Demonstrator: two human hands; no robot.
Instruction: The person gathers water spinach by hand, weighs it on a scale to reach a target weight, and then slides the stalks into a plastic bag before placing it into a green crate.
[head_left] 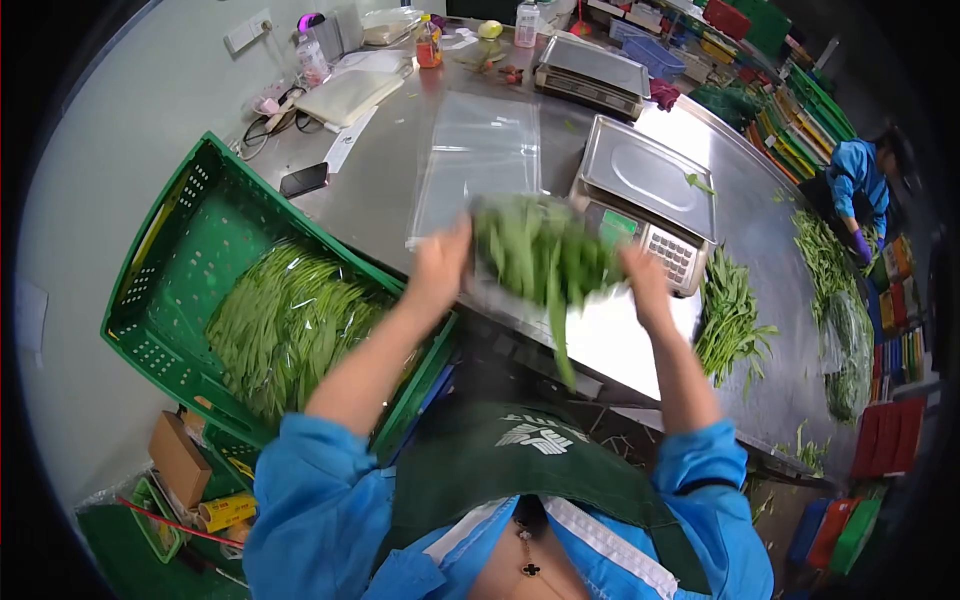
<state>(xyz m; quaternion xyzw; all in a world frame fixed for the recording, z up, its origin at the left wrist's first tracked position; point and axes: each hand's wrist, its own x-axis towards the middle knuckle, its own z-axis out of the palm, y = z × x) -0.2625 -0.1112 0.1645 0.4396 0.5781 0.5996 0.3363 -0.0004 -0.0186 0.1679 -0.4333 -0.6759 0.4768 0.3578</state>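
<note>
A bunch of long-leaved green vegetables (545,245) is held up between my two hands, over the table's near edge. What looks like clear plastic shows round its left side, though motion blurs it. My left hand (440,265) is closed at the left side of the bunch. At the other side, my right hand (645,280) is closed by the leaves, its fingertips blurred. One long leaf dangles below. Behind the bunch lie flat clear plastic bags (480,150). A digital scale (650,180) with a stray leaf on its pan stands beyond my right hand.
At left, a green crate (165,290) holds bagged greens (300,330). Loose greens (735,320) lie right of the scale. A phone (304,180), a second scale (595,75) and an orange-labelled bottle (428,45) are on the metal table. A person in blue (855,185) works at far right.
</note>
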